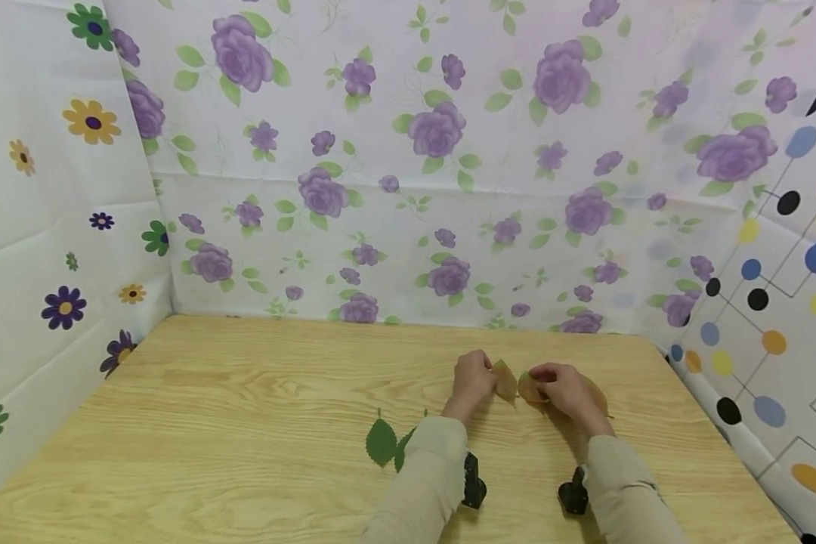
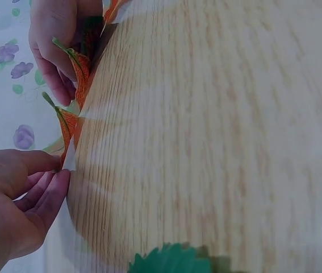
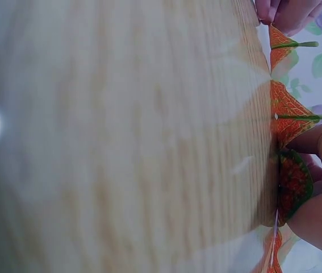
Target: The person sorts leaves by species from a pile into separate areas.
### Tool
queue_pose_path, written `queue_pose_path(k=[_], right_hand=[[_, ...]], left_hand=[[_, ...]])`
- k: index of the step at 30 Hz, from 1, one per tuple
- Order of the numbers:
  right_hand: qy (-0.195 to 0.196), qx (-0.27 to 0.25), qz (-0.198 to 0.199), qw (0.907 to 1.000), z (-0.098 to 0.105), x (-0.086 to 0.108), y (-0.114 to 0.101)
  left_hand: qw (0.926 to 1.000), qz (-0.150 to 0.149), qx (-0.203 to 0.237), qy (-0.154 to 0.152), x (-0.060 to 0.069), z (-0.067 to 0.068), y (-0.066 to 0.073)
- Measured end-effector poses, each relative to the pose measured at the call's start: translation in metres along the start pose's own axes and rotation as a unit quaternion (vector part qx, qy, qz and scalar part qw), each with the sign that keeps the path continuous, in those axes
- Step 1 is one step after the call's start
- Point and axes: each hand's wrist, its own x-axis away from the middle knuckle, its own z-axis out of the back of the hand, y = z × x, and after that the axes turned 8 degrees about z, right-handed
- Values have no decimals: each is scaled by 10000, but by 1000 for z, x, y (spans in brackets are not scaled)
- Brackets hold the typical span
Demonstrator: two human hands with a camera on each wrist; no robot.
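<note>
Orange leaves (image 1: pixel 505 380) seem part-arranged, left hand (image 1: pixel 472 378) pinching one, right hand (image 1: pixel 564 387), at three o'clock, grasping another — green leaves (image 1: pixel 381 442) at eight o'clock apparently left undone.

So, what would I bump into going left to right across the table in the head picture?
A green leaf, the left hand, an orange leaf, a second orange leaf, then the right hand.

wood-grain table (image 1: pixel 245 453) | purple-rose cloth (image 1: pixel 394 151) behind it | flower-print cloth (image 1: pixel 41 219) at left | dotted cloth (image 1: pixel 782 325) at right
</note>
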Motion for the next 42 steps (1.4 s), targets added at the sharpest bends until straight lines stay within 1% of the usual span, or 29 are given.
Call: queue_pose_path(k=[5, 8, 15, 17, 21, 23, 25, 27, 31, 34, 36, 38, 42], right_hand=[[39, -32, 3, 10000, -1, 0, 0], [47, -36, 20, 10000, 0, 0, 0], [11, -36, 49, 10000, -1, 0, 1], [0, -31, 58, 10000, -1, -1, 1], [0, -49, 69, 10000, -1, -1, 0], [0, -24, 69, 10000, -1, -1, 1], [-3, -1, 74, 10000, 0, -1, 2], [-6, 13, 63, 10000, 0, -1, 3], [-9, 41, 44, 10000, 1, -2, 5], [-15, 83, 25, 10000, 0, -3, 5], [-10, 120, 54, 9999, 0, -4, 5], [14, 153, 43, 9999, -1, -4, 4], [34, 259, 123, 9996, 1, -2, 1]], left_hand=[[9996, -26, -200, -181, 3, 4, 3], [9994, -9, -236, -255, 4, 5, 4], [9989, 109, -271, -366, 1, 6, 2], [9987, 88, -281, -405, 0, 7, 0], [9979, 96, -280, -581, 0, 13, -2], [9968, 76, -387, -702, 0, 18, -1], [9948, -9, -537, -861, 1, 23, 1], [9921, -129, -622, -1081, 3, 28, 4], [9853, -398, -557, -1566, 6, 39, 14], [9799, -640, -581, -1796, 10, 45, 19], [9760, -815, -689, -1900, 13, 49, 20], [9717, -1055, -865, -1928, 18, 54, 18], [9611, -1521, -1214, -1961, 27, 65, 10]])
